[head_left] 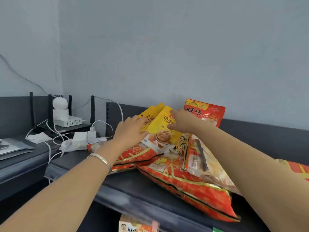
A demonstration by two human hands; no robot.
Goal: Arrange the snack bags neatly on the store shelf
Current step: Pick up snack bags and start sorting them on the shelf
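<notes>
Two yellow walnut snack bags (163,127) lean back on the dark top shelf (133,186), one behind the other. My left hand (129,131) grips the left edge of the front yellow bag, thumb on its face. My right hand (181,121) pinches the same bag's upper right edge. A red Wangzai bag (206,111) stands against the wall behind my right hand. Large red-and-gold snack bags (189,180) lie flat on the shelf under my arms, with a small clear packet (195,158) on top of them.
A black router with antennas (50,114), a white camera (60,104), chargers and a tangle of white cables (75,139) sit at the shelf's left. Grey folders (13,148) lie far left. Another snack box (133,226) shows on the lower shelf.
</notes>
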